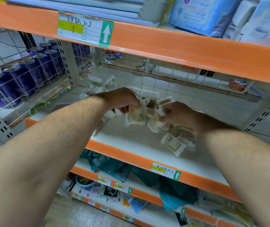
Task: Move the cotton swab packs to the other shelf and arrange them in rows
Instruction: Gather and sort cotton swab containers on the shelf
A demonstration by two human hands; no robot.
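Note:
Both arms reach into the middle white shelf (131, 141) with its orange front edge. My left hand (122, 99) grips a bunch of clear cotton swab packs (135, 115) with barcode labels. Just to its right, my right hand (178, 114) is closed on more swab packs (155, 123), which hang down and partly blur. Two loose packs (175, 144) lie flat on the shelf below my right wrist. More packs (101, 83) stand and lean in a loose pile at the shelf's back left, partly hidden behind my left hand.
A white wire grid (24, 76) walls the shelf's left side, with blue cans (16, 77) behind it. Another wire grid (163, 74) backs the shelf. The upper orange shelf (180, 46) carries blue tissue packs (203, 13). Lower shelves hold teal bags (114, 167) and small carded items (98, 192).

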